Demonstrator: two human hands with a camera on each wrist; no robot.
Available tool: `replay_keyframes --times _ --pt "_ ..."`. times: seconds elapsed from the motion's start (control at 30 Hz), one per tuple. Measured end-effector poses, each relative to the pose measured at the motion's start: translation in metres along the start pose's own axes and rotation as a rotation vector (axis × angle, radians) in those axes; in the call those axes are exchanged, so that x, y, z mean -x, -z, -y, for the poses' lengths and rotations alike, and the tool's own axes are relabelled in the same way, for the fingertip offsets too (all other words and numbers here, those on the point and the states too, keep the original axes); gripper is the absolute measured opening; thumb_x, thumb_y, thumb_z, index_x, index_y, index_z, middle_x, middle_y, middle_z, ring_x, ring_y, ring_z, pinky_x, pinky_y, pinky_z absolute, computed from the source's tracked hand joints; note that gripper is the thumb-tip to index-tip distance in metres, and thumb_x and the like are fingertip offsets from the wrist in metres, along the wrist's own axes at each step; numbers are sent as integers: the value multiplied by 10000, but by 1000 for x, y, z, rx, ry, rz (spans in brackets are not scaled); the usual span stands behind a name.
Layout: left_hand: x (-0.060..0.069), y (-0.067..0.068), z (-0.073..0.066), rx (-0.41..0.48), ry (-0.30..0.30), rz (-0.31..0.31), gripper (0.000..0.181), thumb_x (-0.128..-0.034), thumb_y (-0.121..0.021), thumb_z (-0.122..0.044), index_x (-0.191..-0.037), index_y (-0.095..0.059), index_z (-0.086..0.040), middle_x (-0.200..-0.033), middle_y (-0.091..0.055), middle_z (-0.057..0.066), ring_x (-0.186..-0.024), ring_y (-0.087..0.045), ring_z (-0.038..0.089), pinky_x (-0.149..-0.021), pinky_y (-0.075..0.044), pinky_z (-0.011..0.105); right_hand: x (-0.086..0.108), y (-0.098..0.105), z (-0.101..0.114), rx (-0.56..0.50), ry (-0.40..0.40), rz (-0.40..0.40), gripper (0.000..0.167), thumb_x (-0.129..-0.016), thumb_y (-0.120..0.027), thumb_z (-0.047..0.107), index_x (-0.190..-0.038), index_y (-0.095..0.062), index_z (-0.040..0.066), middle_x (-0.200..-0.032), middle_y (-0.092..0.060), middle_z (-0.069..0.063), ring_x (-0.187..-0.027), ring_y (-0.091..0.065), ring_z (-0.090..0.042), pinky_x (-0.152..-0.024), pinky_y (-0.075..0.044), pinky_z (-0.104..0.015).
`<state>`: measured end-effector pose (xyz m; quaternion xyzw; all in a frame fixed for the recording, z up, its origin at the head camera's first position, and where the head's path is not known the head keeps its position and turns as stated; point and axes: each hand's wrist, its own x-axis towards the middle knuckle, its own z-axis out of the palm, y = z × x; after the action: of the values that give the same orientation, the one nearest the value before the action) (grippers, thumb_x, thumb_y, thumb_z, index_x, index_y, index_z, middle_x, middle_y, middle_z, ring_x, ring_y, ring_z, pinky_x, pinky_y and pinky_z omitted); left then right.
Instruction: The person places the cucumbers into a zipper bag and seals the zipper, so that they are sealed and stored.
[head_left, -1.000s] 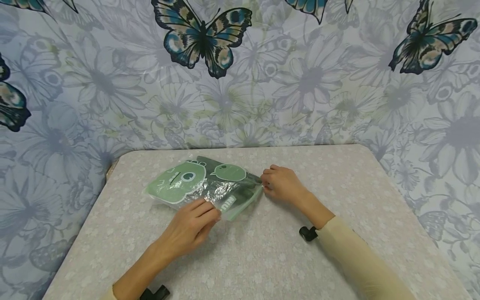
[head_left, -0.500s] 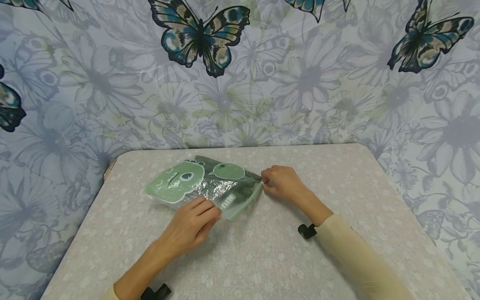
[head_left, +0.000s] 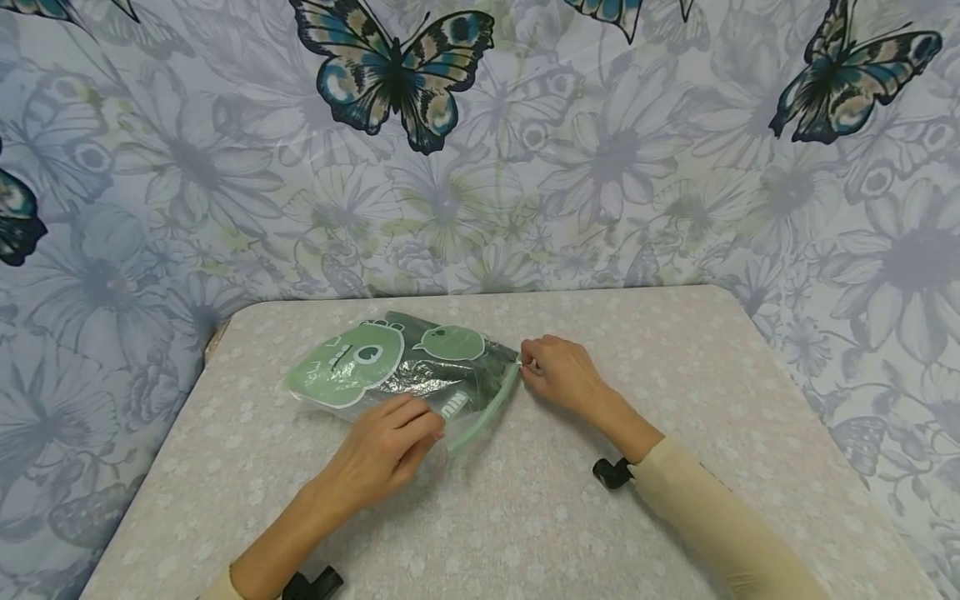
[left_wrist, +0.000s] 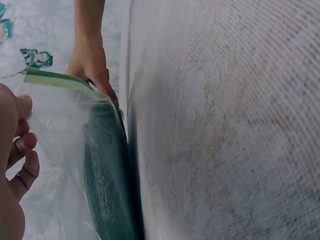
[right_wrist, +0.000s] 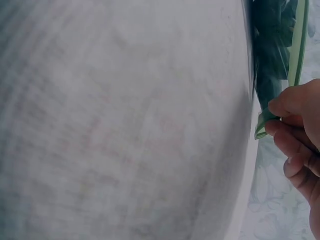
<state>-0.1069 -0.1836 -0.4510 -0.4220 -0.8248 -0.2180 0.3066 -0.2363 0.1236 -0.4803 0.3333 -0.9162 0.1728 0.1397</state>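
Observation:
A clear zip bag (head_left: 431, 377) with green cartoon faces lies on the table, and something dark green shows inside it. Its pale green zip edge (left_wrist: 60, 80) runs between the two hands. At the near end of that edge, my left hand (head_left: 393, 450) pinches the bag film between thumb and fingers. The right hand (head_left: 566, 375) grips the far right corner of the bag; in the right wrist view its thumb and forefinger (right_wrist: 287, 102) close on the green strip's end. What the dark contents are cannot be made out.
A pale patterned cloth covers the table (head_left: 637, 350). Behind it stands a wall covering (head_left: 622, 158) with flowers and butterflies. A small black device (head_left: 613, 473) sits at the right wrist, another (head_left: 313, 583) at the left.
The right hand has shifted slightly left and nearer with its corner of the bag. The green zip edge now bows more toward the near side. The left hand has barely moved.

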Motion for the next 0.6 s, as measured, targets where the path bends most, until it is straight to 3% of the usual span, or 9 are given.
replay_keyframes --times 0.2,0.3,0.6 --pt "1 0 1 13 -2 -3 205 -1127 -555 -207 -999 -708 -160 -908 -630 -69 -807 -528 99 -739 -446 231 -2 0 -4 52 45 -5 132 -947 -791 160 -898 -675 199 -877 -737 47 -777 -614 -161 -526 -438 -304" --pt "2 2 1 26 7 -12 192 -1122 -569 -210 -1006 -711 -155 -906 -633 -67 -804 -533 97 -733 -450 227 -2 1 -6 64 57 -32 133 -944 -793 158 -896 -673 191 -865 -751 41 -770 -649 -168 -526 -460 -320" --pt "2 4 2 54 43 -8 193 -1129 -570 -236 -1018 -709 -162 -905 -624 -77 -785 -521 76 -709 -445 214 -7 -5 -4 -72 31 -36 56 -974 -751 157 -953 -699 157 -911 -824 -5 -754 -785 -155 -624 -590 -373"
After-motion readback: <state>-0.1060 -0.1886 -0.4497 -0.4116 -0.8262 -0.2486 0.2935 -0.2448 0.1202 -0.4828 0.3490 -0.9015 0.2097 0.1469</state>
